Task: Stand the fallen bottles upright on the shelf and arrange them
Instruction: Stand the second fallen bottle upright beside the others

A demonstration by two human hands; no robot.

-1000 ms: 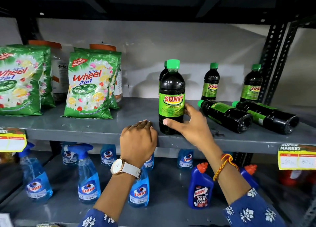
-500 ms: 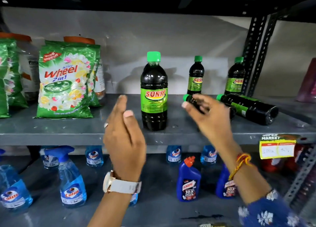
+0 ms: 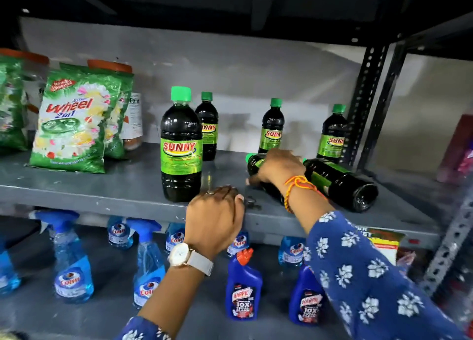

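Observation:
On the grey shelf (image 3: pixel 107 186) two dark Sunny bottles with green caps lie on their sides. My right hand (image 3: pixel 277 168) wraps over the nearer fallen bottle (image 3: pixel 256 162), close to its neck. The second fallen bottle (image 3: pixel 340 183) lies just right of it, base toward me. A large Sunny bottle (image 3: pixel 181 147) stands upright near the front edge. Three smaller ones stand at the back: (image 3: pixel 208 127), (image 3: pixel 272 127), (image 3: pixel 332 135). My left hand (image 3: pixel 215 219) rests curled on the shelf's front edge, holding nothing.
Green Wheel detergent packs (image 3: pixel 74 122) and orange-lidded jars stand at the left of the shelf. A perforated black upright (image 3: pixel 363 104) bounds the right side. Below are blue Colin spray bottles (image 3: pixel 71 263) and Harpic bottles (image 3: pixel 243 288). A price tag (image 3: pixel 384 242) hangs at the right.
My right hand has dropped onto the nearer fallen bottle and closed around it. My left hand has come down from mid-air to the shelf edge. The view has shifted closer.

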